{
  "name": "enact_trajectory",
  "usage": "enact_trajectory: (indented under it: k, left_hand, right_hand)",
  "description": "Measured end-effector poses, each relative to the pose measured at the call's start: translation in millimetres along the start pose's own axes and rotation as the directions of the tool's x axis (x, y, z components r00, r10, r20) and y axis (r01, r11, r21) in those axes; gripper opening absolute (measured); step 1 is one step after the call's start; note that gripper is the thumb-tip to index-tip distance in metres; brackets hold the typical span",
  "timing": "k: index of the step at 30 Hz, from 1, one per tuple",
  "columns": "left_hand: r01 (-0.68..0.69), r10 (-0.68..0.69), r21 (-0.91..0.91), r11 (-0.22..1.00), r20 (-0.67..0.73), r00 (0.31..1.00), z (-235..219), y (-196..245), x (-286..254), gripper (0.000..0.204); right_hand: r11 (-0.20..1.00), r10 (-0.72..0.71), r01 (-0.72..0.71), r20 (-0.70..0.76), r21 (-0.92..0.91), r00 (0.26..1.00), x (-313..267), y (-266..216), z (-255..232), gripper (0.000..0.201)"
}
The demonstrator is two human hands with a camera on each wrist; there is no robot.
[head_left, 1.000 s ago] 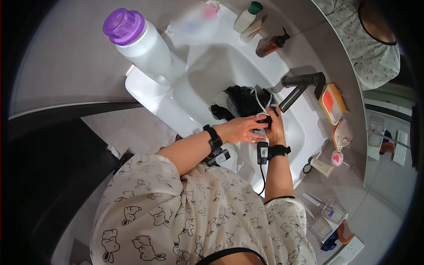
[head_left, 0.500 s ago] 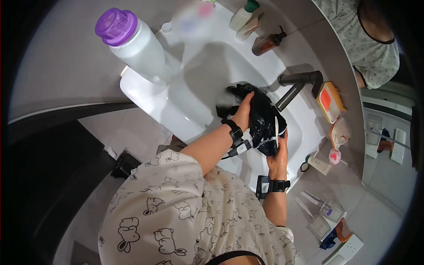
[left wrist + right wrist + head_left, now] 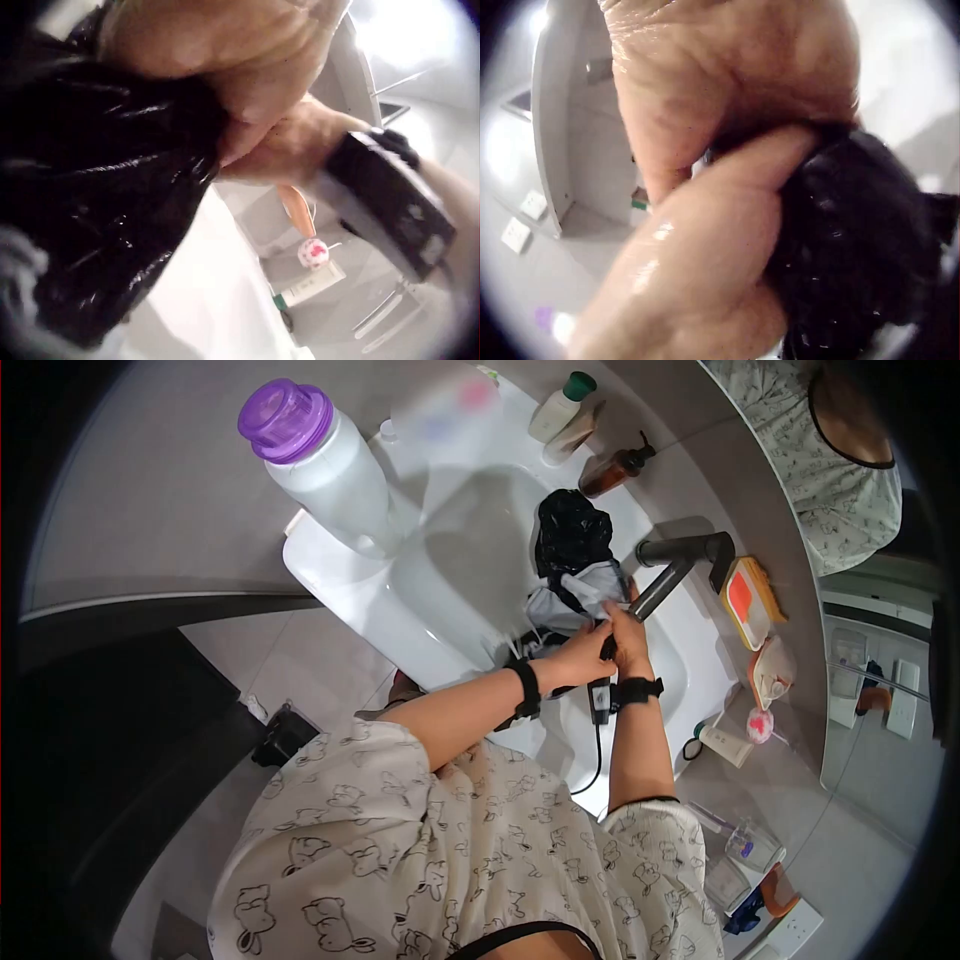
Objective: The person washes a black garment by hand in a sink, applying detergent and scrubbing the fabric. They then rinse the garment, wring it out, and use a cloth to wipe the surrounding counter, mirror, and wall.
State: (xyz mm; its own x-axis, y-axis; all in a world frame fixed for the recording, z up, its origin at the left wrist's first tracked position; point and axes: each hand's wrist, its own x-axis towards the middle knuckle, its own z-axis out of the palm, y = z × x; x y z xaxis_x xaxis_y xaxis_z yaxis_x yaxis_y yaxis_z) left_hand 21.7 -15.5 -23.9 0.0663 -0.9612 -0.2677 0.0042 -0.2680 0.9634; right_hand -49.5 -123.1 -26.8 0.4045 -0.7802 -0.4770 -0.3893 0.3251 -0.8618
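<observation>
A wet black garment point(image 3: 575, 532) with light-grey parts and a pale cord lies bunched over the white sink point(image 3: 425, 615), one lump reaching toward the back edge. My left hand point(image 3: 582, 657) and right hand point(image 3: 630, 640) meet at its near end, just below the dark tap point(image 3: 662, 585), and both grip the cloth. In the left wrist view the glossy black fabric point(image 3: 112, 180) hangs from under the palm. The right wrist view shows the garment point(image 3: 847, 247) bunched beside the two wet hands, which overlap. Most fingertips are hidden in the folds.
A large white bottle with a purple cap point(image 3: 287, 422) stands on the sink's left corner. Along the back are a green-capped bottle point(image 3: 560, 408) and a brown pump bottle point(image 3: 615, 468). A brush point(image 3: 752, 600) and a tube point(image 3: 724, 744) lie right of the tap.
The hands moved apart and held the garment up between them half a second ago. Now they are back together below the tap, and the cloth extends farther toward the back of the sink.
</observation>
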Motion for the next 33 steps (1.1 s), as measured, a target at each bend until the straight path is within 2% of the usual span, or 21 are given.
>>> enact_trajectory:
  k: [3, 4, 5, 6, 8, 9, 11, 13, 14, 15, 17, 19, 21, 23, 25, 26, 27, 28, 29, 31, 33]
  left_hand:
    - [-0.031, -0.167, -0.695, 0.718, -0.215, 0.962, 7, -35, 7, 0.049]
    - [0.054, -0.341, -0.986, 0.157, -0.003, 0.940, -9, -17, 5, 0.045]
    - [0.023, -0.350, -0.993, 0.117, -0.020, 0.936, -20, -14, 6, 0.049]
    - [0.037, -0.301, -0.999, 0.016, 0.031, 0.953, -29, -11, 13, 0.050]
    - [0.097, -0.176, -0.988, -0.120, 0.117, 0.977, -41, -24, 28, 0.056]
    - [0.063, 0.105, -0.988, -0.137, 0.049, 0.993, -38, -56, 40, 0.046]
    - [0.311, 0.559, -0.920, -0.237, 0.133, 0.819, -32, -69, 51, 0.034]
    - [0.069, 0.441, -0.996, -0.052, 0.039, 0.896, -15, -64, 34, 0.024]
    - [-0.004, 0.104, -1.000, -0.015, -0.006, 0.995, -5, -57, 25, 0.021]
    - [-0.061, -0.244, -0.997, 0.047, -0.070, 0.967, 2, -50, 20, 0.020]
    - [0.071, -0.283, -0.965, 0.251, -0.003, 0.959, 12, -51, 34, 0.026]
    - [0.052, -0.457, -0.849, 0.525, -0.230, 0.859, 7, -35, 34, 0.026]
    - [-0.017, -0.264, -0.692, 0.722, -0.298, 0.917, -7, -29, 26, 0.028]
    - [-0.117, -0.058, -0.502, 0.857, -0.319, 0.946, -24, -22, 23, 0.030]
    - [-0.015, 0.012, 0.073, 0.997, 0.039, 0.999, -46, -17, 35, 0.036]
    - [-0.349, 0.350, 0.135, 0.927, 0.014, 0.937, -36, -51, 53, 0.044]
    - [-0.345, 0.348, 0.129, 0.930, 0.000, 0.938, -33, -43, 48, 0.044]
    - [-0.122, 0.038, -0.558, 0.821, -0.159, 0.987, -35, -24, 40, 0.050]
    - [0.007, -0.289, -0.974, 0.228, -0.061, 0.955, -37, -11, 34, 0.057]
    - [-0.124, -0.252, -0.988, 0.094, -0.144, 0.957, -22, -2, 33, 0.064]
    - [-0.048, -0.142, -0.258, 0.965, -0.670, 0.729, 25, -25, 63, 0.052]
  right_hand:
    - [0.998, -0.055, 0.056, -0.022, 0.022, 0.998, 11, 17, -7, 0.067]
    - [0.997, -0.004, 0.006, 0.019, -0.081, 1.000, 0, 10, -2, 0.066]
    - [0.981, 0.050, -0.039, 0.055, -0.188, 0.997, -14, 1, -1, 0.064]
    - [0.883, -0.264, 0.274, 0.080, -0.380, 0.961, -38, -15, 14, 0.060]
    - [0.717, -0.350, 0.412, 0.220, -0.562, 0.910, -79, -23, 27, 0.058]
    - [0.563, -0.402, 0.494, 0.303, -0.662, 0.864, -96, -26, 34, 0.057]
    - [0.536, -0.358, 0.456, 0.298, -0.710, 0.885, -119, -34, 43, 0.058]
    - [0.542, -0.310, 0.388, 0.251, -0.745, 0.917, -116, -33, 46, 0.051]
    - [0.539, -0.403, 0.387, 0.174, -0.748, 0.898, -96, -16, 41, 0.047]
    - [0.534, -0.488, 0.383, 0.095, -0.754, 0.868, -78, -4, 36, 0.044]
    - [0.789, -0.230, 0.091, -0.155, -0.608, 0.961, -38, -18, 25, 0.043]
    - [0.797, -0.211, 0.068, -0.172, -0.600, 0.962, -2, 5, 6, 0.050]
    - [0.977, -0.119, 0.115, -0.009, -0.179, 0.993, 8, 8, -3, 0.053]
    - [0.955, 0.146, -0.210, 0.286, 0.208, 0.947, 14, 20, -28, 0.052]
    - [0.906, 0.149, -0.299, 0.437, 0.299, 0.887, -5, 1, -24, 0.054]
    - [0.946, 0.124, -0.242, 0.452, 0.214, 0.883, -2, 6, -27, 0.052]
    - [0.948, 0.132, -0.247, 0.460, 0.200, 0.878, -10, 4, -23, 0.052]
    - [0.974, 0.108, -0.161, 0.301, 0.157, 0.948, -19, -3, -14, 0.047]
    - [0.991, 0.069, -0.083, 0.135, 0.102, 0.989, -25, -11, -7, 0.043]
    - [0.987, 0.128, -0.129, 0.020, 0.095, 0.992, -22, -15, -6, 0.041]
    - [0.980, -0.013, 0.008, -0.024, -0.197, 1.000, -20, -2, -10, 0.043]
